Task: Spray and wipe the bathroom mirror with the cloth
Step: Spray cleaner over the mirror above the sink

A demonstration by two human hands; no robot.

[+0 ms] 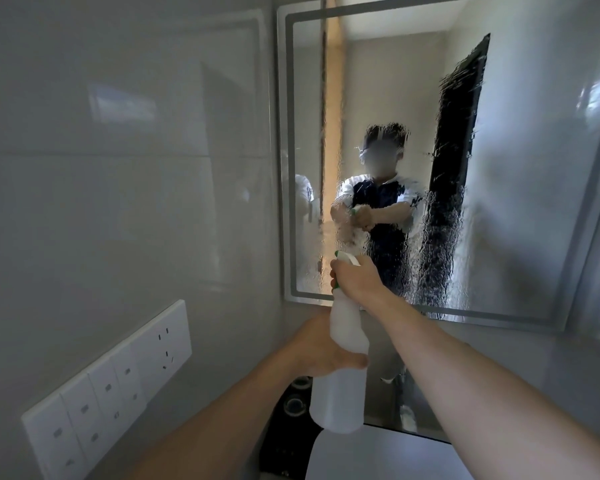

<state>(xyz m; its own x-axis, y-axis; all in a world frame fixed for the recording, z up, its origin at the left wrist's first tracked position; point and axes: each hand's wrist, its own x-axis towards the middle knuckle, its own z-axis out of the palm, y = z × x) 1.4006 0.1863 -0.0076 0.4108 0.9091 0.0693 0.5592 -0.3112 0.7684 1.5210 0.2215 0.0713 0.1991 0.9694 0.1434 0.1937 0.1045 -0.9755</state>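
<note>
A white translucent spray bottle (340,386) with a green and white trigger head is held upright in front of the bathroom mirror (516,202). My right hand (357,278) grips the neck and trigger at the top. My left hand (321,348) wraps around the bottle's body lower down. The nozzle points at the lower left part of the mirror, whose glass is covered in wet streaks and droplets. The mirror reflects a person holding the bottle. No cloth is in view.
A white panel of switches and sockets (108,386) sits on the tiled left wall. Below the bottle a dark shelf (291,431) holds round objects, next to a white basin edge (378,455). A faucet (400,386) shows behind my right forearm.
</note>
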